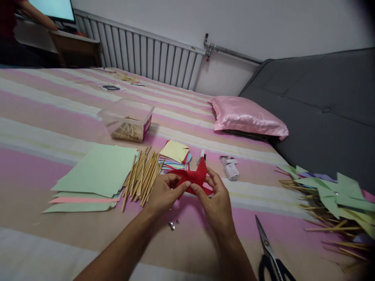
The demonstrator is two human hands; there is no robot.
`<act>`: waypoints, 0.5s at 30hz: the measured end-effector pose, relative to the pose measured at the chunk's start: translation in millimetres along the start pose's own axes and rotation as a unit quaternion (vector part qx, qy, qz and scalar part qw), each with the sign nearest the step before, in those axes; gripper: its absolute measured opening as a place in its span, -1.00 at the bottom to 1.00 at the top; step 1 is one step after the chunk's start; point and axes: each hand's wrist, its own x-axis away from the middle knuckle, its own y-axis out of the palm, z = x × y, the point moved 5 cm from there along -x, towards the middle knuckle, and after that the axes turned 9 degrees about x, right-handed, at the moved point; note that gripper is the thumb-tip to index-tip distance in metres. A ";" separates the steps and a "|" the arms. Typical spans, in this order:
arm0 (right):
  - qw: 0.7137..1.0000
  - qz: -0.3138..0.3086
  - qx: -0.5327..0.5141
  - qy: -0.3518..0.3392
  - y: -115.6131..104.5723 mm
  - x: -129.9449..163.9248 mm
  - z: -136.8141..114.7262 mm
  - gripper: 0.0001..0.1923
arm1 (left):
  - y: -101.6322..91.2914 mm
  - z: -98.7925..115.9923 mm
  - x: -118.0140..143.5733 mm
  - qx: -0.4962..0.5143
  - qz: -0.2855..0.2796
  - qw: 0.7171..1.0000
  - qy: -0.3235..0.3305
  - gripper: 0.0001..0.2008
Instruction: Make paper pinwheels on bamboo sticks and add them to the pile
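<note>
Striped pink bed (pixel 58 113) carrying the work. Left hand (pixel 162 197) and right hand (pixel 218 203) are pinching a folded red paper piece (pixel 195 177), held just above the sheet, beside the wooden sticks (pixel 142 175). Paper is looking light, floppy, crease-prone; edges are probably the best hold. Small white box (pixel 230 168): print unreadable.

red folded paper (pixel 195 180), points sticking out, pinched above striped bedcover
</note>
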 end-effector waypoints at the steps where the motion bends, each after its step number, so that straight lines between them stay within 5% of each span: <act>1: 1.000 -0.016 -0.006 0.003 1.4 0.1 -0.8 -0.55 | -0.1 -0.2 0.0 0.000 -0.003 1.000 0.002 -0.76; 4: 0.998 -0.057 -0.027 0.020 4.2 0.0 -1.4 -0.72 | 0.4 0.1 0.3 0.002 -0.007 1.000 0.003 -0.80; 15: 0.993 -0.068 -0.074 0.057 5.8 -0.5 5.1 -0.71 | 3.0 -3.9 2.0 0.037 -0.002 0.999 -0.017 -0.82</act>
